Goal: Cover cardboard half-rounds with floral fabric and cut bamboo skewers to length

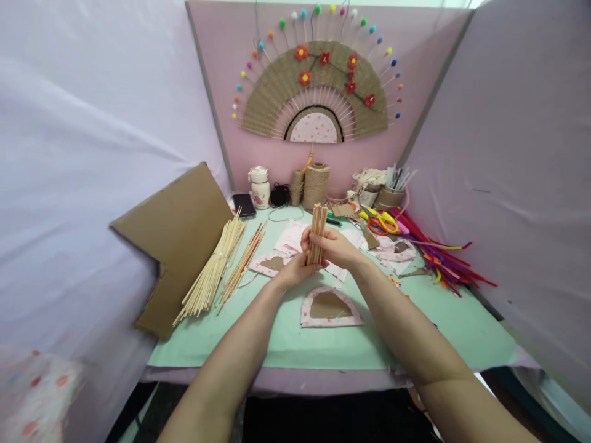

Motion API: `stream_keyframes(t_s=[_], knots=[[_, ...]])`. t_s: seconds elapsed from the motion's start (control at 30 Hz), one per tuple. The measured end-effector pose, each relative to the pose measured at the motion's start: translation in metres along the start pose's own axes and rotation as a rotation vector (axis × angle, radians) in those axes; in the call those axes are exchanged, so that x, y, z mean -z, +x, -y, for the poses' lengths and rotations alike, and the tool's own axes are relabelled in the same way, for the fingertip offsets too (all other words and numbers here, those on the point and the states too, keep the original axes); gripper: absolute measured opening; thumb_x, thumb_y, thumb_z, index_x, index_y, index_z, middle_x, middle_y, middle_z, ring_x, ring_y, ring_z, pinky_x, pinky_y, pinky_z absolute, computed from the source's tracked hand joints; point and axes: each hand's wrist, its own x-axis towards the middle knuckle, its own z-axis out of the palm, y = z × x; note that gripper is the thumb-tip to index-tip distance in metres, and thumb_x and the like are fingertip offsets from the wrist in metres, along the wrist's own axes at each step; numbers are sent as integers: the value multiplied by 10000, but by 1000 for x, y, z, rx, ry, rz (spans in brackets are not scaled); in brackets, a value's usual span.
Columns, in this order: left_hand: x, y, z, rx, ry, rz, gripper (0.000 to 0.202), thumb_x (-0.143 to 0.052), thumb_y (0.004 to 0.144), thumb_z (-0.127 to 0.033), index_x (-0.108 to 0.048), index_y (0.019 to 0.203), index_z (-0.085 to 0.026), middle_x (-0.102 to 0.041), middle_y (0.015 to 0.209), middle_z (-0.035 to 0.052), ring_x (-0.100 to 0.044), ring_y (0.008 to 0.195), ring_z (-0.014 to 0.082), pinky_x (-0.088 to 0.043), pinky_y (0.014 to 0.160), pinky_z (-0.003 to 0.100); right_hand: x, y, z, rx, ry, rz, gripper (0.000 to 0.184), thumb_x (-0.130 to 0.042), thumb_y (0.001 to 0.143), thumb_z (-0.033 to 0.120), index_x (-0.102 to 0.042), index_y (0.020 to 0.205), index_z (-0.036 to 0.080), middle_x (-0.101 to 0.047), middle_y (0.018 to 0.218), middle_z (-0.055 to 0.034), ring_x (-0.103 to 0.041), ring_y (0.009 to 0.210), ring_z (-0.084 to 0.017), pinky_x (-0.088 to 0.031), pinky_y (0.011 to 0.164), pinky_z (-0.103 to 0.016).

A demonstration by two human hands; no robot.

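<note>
A bundle of thin wooden sticks stands upright between my hands above the middle of the table. My right hand wraps round its upper part. Lower down, my left hand grips the same bundle near its bottom end. Just in front of my hands lies a half-round cardboard piece edged with dotted pink fabric. Another fabric-edged half-round piece lies left of my left hand. Behind the bundle, pale pink fabric scraps are partly hidden by my hands.
Left are a large stick bundle, loose sticks and bent cardboard. Twine spools and a bottle stand behind. Scissors and pipe cleaners lie right. A decorated fan hangs on the back wall.
</note>
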Motion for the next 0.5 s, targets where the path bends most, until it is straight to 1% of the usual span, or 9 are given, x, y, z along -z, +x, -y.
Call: stream_keyframes(t_s=[0.1, 0.17, 0.27, 0.33, 0.43, 0.5], knots=[[7, 0, 1, 44, -13, 47, 293, -687, 706, -282, -686, 943, -110, -710, 961, 136, -635, 876, 249, -468, 764, 347, 2, 1, 2, -17, 12, 25, 308, -638, 798, 489, -595, 800, 185, -607, 739, -5, -567, 636, -118, -468, 611, -244], [10, 0, 1, 61, -22, 57, 316, -678, 723, -317, -686, 960, -108, -712, 964, 148, -639, 861, 251, -470, 742, 350, 3, 2, 4, -24, 20, 30, 317, -654, 781, 495, -596, 805, 185, -609, 738, -7, -572, 647, -126, -473, 624, -253], [10, 0, 2, 57, -30, 43, 296, -663, 748, -342, -691, 934, -113, -713, 948, 145, -638, 877, 249, -469, 763, 352, 2, 2, 5, -19, 14, 42, 328, -654, 777, 505, -600, 800, 182, -611, 750, -14, -579, 675, -137, -482, 640, -261], [9, 0, 1, 48, -32, 39, 267, -668, 747, -336, -699, 897, -117, -711, 925, 132, -635, 881, 240, -467, 786, 347, 1, 2, 4, -6, 4, 37, 327, -640, 788, 509, -599, 804, 185, -608, 757, -13, -573, 660, -134, -478, 606, -250], [6, -1, 0, 41, -46, 58, 251, -674, 743, -337, -701, 860, -117, -708, 891, 121, -636, 871, 236, -472, 797, 347, 0, 1, -2, -13, 7, 16, 314, -633, 794, 503, -595, 831, 194, -606, 753, -5, -554, 606, -121, -448, 514, -222], [4, -1, 1, 40, -62, 74, 259, -684, 733, -342, -696, 860, -117, -708, 873, 122, -640, 865, 244, -479, 796, 358, 1, 0, -7, -23, 17, 10, 314, -639, 789, 502, -594, 832, 194, -607, 736, -2, -554, 602, -118, -442, 504, -214]])
